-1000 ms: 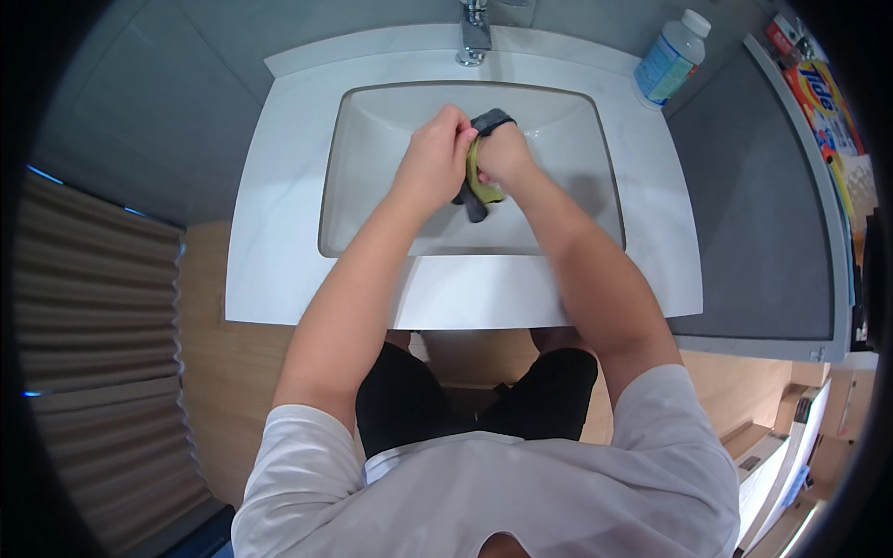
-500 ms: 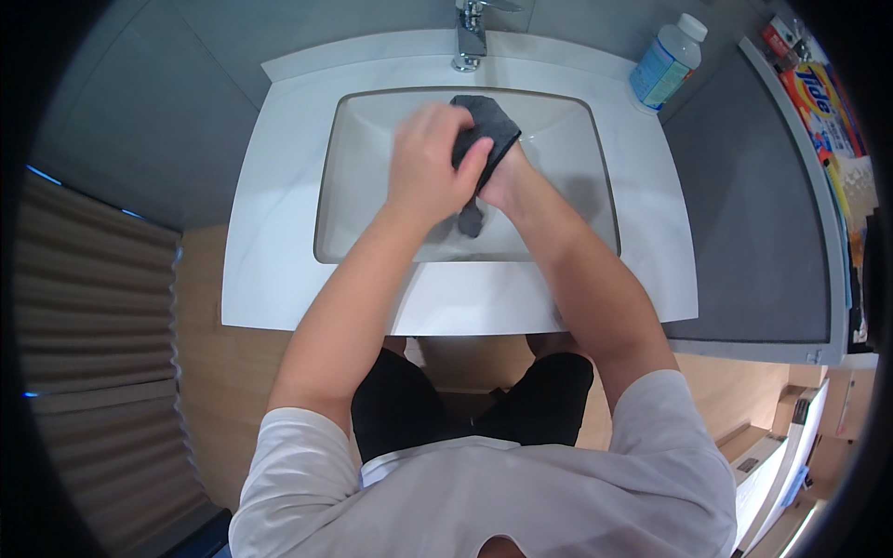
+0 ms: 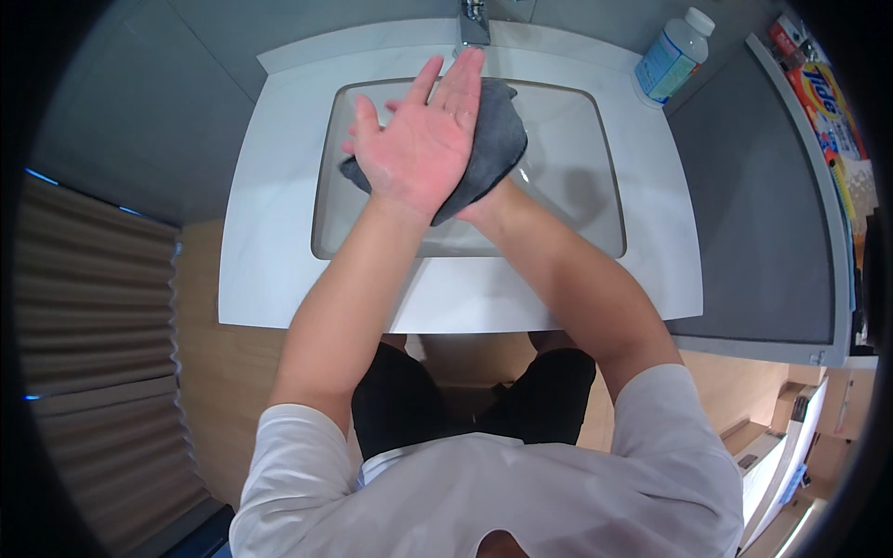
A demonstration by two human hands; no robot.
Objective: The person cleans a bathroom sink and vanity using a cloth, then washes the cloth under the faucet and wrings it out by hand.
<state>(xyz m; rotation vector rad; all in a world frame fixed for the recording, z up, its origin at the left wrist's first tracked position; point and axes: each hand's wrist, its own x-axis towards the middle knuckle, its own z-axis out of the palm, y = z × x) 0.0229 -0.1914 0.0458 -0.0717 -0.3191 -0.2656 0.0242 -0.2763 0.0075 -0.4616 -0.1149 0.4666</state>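
Over the sink basin (image 3: 567,237), my left hand (image 3: 420,144) is turned palm up with its fingers stretched out and nothing on the palm. A dark grey cloth (image 3: 498,139) lies beneath it, against the back of that hand, and shows on both sides. My right hand (image 3: 481,206) is under the cloth and holds it to the left hand. Most of the right hand is hidden; only its heel and wrist show plainly.
A chrome faucet (image 3: 473,23) stands at the sink's back edge. On the back right corner of the white countertop (image 3: 270,232) is a white-capped bottle (image 3: 672,58) with a blue-green label. A grey cabinet (image 3: 763,205) with packages along its edge adjoins on the right.
My left hand has turned from gripping the cloth to lying palm up with straight fingers. The cloth has spread out and is now behind the left hand, with the right hand under it.
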